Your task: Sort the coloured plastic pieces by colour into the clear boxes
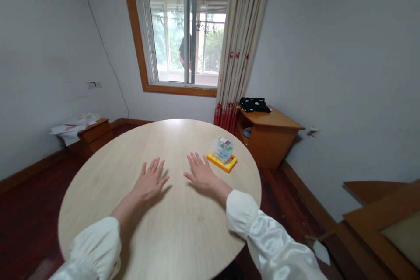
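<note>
Both my hands are over a round, light wood table (177, 227), palms down and fingers spread. My left hand (151, 180) is left of the table's middle and holds nothing. My right hand (201, 172), also holding nothing, is nearest to a yellow box (226, 164) on the table's right side. On top of that box stand clear plastic cases (222, 148) with something green and blue inside; their contents are too small to make out.
A wooden cabinet (272, 140) with a black patterned cloth (254, 105) on it stands beyond the table at the right. Papers (75, 127) lie on a low cabinet (95, 134) at the left. A curtain (239, 48) hangs beside the window (167, 30).
</note>
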